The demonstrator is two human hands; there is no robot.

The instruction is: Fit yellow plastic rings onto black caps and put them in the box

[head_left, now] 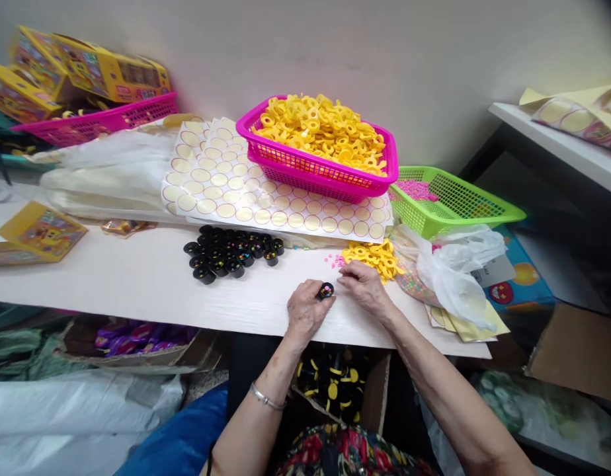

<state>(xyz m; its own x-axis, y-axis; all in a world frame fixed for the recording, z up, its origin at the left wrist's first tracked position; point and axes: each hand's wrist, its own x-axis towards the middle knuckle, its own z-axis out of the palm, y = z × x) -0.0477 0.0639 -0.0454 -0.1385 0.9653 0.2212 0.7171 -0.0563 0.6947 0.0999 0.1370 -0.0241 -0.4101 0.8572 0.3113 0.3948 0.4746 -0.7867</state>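
Note:
My left hand point(308, 309) grips a small round black cup point(326, 290) with its open top up; colored beads show inside. To its right, my right hand point(364, 284) has thumb and fingers pinched together; whatever they hold is too small to make out. Just beyond those fingertips, small pink beads point(334, 260) lie loose on the table. A pile of yellow plastic ring-shaped pieces point(375, 256) sits beside them, behind my right hand. Farther left stands a group of similar black cups point(231, 250), some with colored beads visible in them.
A pink basket point(315, 173) heaped with yellow pieces rests on sticker sheets point(211, 178). A green basket point(464, 205) holds pink beads. At right lies a plastic bag point(449, 271). Below the white table point(137, 284), a cardboard box point(377, 396) contains black and yellow items.

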